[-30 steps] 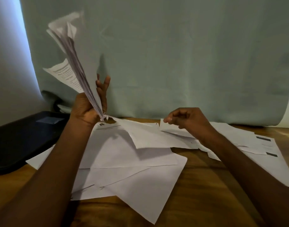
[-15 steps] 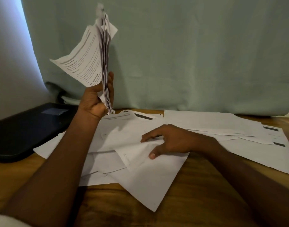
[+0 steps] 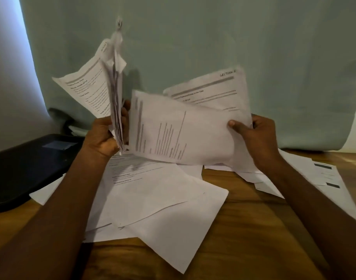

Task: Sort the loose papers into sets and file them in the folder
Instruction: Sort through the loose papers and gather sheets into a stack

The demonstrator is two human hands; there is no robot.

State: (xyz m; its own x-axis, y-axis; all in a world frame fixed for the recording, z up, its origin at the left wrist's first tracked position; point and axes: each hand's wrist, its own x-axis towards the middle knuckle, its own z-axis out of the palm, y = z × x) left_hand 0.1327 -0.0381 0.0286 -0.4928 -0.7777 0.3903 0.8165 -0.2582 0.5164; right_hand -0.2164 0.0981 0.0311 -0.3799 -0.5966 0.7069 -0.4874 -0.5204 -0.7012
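So the surface here is a warm brown wooden table [image 3: 243, 229] with visible grain, and it's pretty much buried under loose white printed sheets [image 3: 159, 203] overlapping at all angles, with more spread toward the right edge, a couple showing dark bars. Behind it hangs a pale grey-green fabric backdrop [image 3: 213, 37] with soft folds, and there's a bright bluish-white strip of wall at the far left. A flat black folder [image 3: 31, 164] with a grey label patch lies on the left side of the table, partly touching the paper pile. The left hand [image 3: 104, 138] grips an upright, fanned bundle of printed pages [image 3: 104, 85] by its bottom edge. The right hand [image 3: 256, 136] pinches two printed sheets [image 3: 185, 130] lifted above the pile, thumb on the front, just beside the bundle.
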